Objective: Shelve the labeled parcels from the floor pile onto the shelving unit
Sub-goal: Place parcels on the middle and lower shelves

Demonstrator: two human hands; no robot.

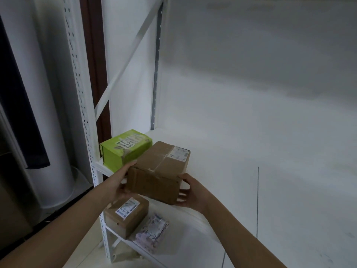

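Note:
A brown cardboard parcel (160,171) with a white label on top rests partly on the white shelf (222,163), its near end past the front edge. My left hand (120,182) grips its left near corner and my right hand (190,192) grips its right near corner. A green parcel (123,149) stands to its left on the same shelf, touching or nearly touching it.
On the lower shelf (185,238) lie a small brown labeled box (126,214) and a pale patterned soft parcel (151,234). The white slotted upright (81,97) and a diagonal brace (125,62) frame the left side. The shelf extends far to the right.

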